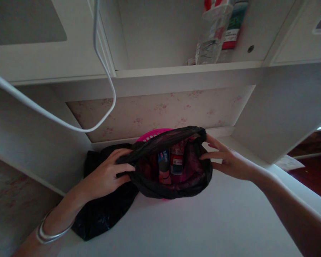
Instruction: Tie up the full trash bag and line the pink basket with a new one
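A black plastic bag (173,192) lines a pink basket (153,134), whose holed rim shows behind it. My left hand (111,175) pinches the bag's left edge, with fingers and thumb closed on the plastic. On the opposite side my right hand (227,159) grips the bag's right edge, some fingers outside and one over the rim. The mouth is spread wide. Inside lie a bottle with a red label (177,164) and a dark blue-topped packet or tube (164,160). More black plastic (107,210) drapes down to the left, under my left forearm.
The basket stands on a white surface (203,228) between white side panels. Above, a shelf (182,73) holds a clear plastic bottle (210,46) and a green-and-red labelled bottle (234,28). A white cable (69,125) hangs in a loop at the upper left.
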Demonstrator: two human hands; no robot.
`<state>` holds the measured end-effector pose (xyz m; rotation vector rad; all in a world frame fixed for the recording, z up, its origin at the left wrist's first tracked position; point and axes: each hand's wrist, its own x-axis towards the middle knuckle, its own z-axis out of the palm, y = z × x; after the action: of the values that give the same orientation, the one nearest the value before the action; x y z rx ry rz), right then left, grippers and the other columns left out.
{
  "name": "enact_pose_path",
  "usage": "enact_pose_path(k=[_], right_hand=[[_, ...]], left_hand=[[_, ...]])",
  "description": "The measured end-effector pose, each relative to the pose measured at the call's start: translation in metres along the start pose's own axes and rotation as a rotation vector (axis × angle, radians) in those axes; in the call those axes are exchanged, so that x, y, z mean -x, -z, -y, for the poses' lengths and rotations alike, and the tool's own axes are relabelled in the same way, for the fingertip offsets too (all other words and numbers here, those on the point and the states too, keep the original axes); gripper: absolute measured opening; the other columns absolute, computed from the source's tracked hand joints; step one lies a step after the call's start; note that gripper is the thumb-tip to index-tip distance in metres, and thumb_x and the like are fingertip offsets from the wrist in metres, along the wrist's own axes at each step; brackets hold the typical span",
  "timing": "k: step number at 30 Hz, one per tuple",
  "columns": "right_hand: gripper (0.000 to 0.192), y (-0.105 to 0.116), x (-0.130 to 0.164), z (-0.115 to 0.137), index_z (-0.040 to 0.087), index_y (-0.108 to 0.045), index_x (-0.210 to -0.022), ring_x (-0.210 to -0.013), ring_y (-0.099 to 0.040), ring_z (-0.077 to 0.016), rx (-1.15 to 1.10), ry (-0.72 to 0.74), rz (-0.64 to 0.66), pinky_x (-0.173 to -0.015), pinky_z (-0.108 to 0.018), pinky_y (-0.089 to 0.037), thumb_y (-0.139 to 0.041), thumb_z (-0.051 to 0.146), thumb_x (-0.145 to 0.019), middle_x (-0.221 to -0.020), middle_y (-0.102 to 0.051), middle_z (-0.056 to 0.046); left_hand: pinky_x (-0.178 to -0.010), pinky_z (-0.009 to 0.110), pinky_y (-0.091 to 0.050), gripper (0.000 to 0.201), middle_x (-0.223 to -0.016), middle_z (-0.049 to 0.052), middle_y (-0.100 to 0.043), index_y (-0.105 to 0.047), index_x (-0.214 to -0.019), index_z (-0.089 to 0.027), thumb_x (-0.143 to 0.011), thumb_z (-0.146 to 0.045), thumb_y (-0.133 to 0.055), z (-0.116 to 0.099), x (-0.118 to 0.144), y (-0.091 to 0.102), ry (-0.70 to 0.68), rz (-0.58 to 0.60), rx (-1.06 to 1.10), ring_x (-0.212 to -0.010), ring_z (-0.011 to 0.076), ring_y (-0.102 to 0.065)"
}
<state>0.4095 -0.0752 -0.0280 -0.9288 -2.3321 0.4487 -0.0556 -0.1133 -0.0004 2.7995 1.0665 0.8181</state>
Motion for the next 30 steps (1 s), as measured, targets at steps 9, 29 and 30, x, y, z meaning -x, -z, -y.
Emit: enact_pose_path(k=[9, 29, 30], right_hand=[[0.019, 0.036, -0.029, 0.013, 0.033, -0.082, -0.087, -0.126, -0.067, -0.0309, -0.276, -0.075, -0.252, -0.11, -0.05, -0.053, -0.075, 0.05, -0.089, -0.139, -0.068, -0.005], [0.092, 0.001, -0.082, -0.001, 0.021, -0.057, -0.145, -0.146, -0.05, -0.0368, -0.64, -0.243, -0.096, -0.124, -0.057, -0.039, -0.092, 0.056, -0.066, -0.155, -0.057, -0.016], [0.091, -0.001, -0.089, 0.004, 0.021, -0.059, -0.142, -0.142, -0.055, -0.0368, -0.641, -0.232, -0.074, -0.122, -0.057, -0.042, -0.093, 0.055, -0.065, -0.151, -0.061, -0.015]], left_hand=[[-0.066, 0.027, -0.057, 0.025, -0.085, 0.003, -0.075, -0.077, -0.085, -0.025, -0.078, -0.047, -0.086, 0.024, -0.016, 0.023, 0.375, -0.385, 0.577, -0.073, 0.0181, -0.069], [-0.111, 0.056, -0.052, 0.064, -0.122, 0.015, -0.08, -0.077, -0.116, -0.017, -0.062, -0.045, -0.097, 0.033, -0.038, -0.02, 0.594, -0.233, 0.844, -0.12, 0.0381, -0.071], [-0.111, 0.056, -0.052, 0.06, -0.121, 0.013, -0.08, -0.079, -0.113, -0.019, -0.063, -0.047, -0.096, 0.028, -0.045, -0.019, 0.592, -0.209, 0.784, -0.119, 0.0383, -0.072]])
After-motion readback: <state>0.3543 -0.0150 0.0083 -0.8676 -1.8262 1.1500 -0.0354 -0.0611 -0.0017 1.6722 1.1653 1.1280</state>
